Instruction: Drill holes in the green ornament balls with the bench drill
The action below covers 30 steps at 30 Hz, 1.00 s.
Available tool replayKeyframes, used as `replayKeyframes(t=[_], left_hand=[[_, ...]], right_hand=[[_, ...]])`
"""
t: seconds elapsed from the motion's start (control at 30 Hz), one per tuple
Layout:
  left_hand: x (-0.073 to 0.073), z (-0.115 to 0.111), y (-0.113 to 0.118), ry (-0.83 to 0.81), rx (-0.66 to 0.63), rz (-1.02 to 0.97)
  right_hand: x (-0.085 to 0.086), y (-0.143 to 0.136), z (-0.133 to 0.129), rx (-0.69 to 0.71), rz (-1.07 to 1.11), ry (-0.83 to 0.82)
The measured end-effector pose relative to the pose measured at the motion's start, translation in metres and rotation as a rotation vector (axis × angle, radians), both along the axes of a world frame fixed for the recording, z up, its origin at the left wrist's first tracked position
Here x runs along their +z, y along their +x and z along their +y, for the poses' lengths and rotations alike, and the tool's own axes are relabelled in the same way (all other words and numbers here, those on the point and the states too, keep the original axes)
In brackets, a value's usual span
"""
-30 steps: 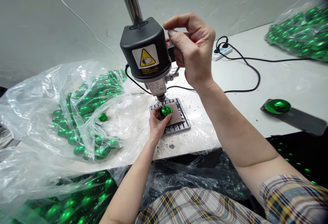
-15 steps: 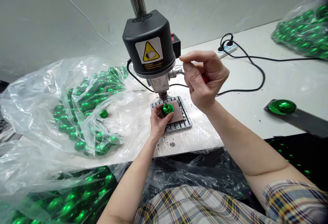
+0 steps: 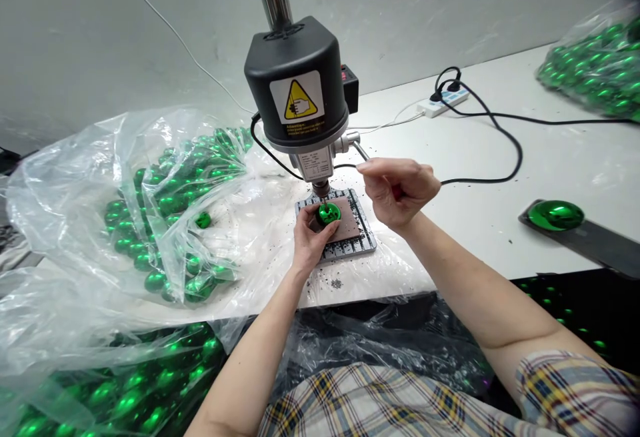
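Observation:
My left hand (image 3: pixel 311 237) grips a shiny green ball (image 3: pixel 330 213) between thumb and fingers, on a brown square pad (image 3: pixel 349 222) over the slotted metal base (image 3: pixel 363 240) of a small drill press (image 3: pixel 300 84). The drill bit under the chuck (image 3: pixel 321 188) meets the top of the ball; how deep it sits I cannot tell. My right hand (image 3: pixel 400 190) is closed around the drill press lever (image 3: pixel 361 151), whose red knob shows a little between the fingers. Dark shavings lie scattered over the base and around it.
A clear plastic bag (image 3: pixel 75 164) of green balls (image 3: pixel 175 204) spreads at left, with more balls (image 3: pixel 125 390) below the table edge. Another bag of balls (image 3: pixel 595 70) lies far right, near a power strip (image 3: pixel 443 100) and black cable. A green oval piece (image 3: pixel 556 214) rests on a dark strip (image 3: pixel 610 247).
My right hand has moved down with the lever, baring more of its metal rod. My left hand and the ball stay on the pad. The view has shifted slightly.

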State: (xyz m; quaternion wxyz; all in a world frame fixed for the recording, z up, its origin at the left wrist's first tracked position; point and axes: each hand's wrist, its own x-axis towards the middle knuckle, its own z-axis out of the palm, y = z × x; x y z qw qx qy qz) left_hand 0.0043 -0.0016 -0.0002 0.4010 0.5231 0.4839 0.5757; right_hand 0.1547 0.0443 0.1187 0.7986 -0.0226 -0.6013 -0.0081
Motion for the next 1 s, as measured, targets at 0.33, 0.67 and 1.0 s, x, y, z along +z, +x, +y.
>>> replayKeyframes(t=[0.33,0.67,1.0], left_hand=[[0.018,-0.017,0.005,0.073,0.179,0.25],[-0.049,-0.176,-0.025,0.628,-0.483,1.26],[-0.078,-0.192,-0.028,0.612,-0.474,1.457]], right_hand=[[0.103,-0.005,0.013,0.264,0.071,-0.747],[0.105,-0.014,0.016,0.374,0.204,-0.69],[0.101,-0.011,0.018,0.392,0.167,-0.637]])
